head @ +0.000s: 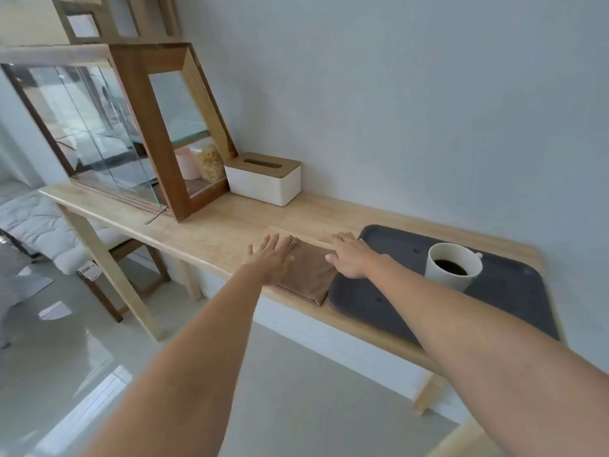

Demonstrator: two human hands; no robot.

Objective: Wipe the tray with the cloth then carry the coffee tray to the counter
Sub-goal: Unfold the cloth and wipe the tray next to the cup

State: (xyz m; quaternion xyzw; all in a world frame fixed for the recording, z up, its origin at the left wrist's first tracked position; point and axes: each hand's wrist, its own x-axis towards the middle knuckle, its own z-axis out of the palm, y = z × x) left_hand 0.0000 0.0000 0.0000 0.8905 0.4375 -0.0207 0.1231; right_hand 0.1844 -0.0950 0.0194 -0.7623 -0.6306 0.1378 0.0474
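Note:
A folded brown cloth (309, 275) lies on the light wooden table just left of a dark grey tray (514, 291). A white cup of black coffee (451, 268) stands on the tray's middle. My left hand (273, 257) lies flat, fingers spread, on the cloth's left part. My right hand (349, 258) hovers open over the cloth's right edge and the tray's left rim, palm down. Neither hand grips anything.
A white tissue box with a wooden lid (263, 181) stands by the wall to the left. Further left sits a wood-and-glass display cabinet (131, 133) holding a jar. The table's front edge (362, 328) runs below the tray. The floor lies beneath.

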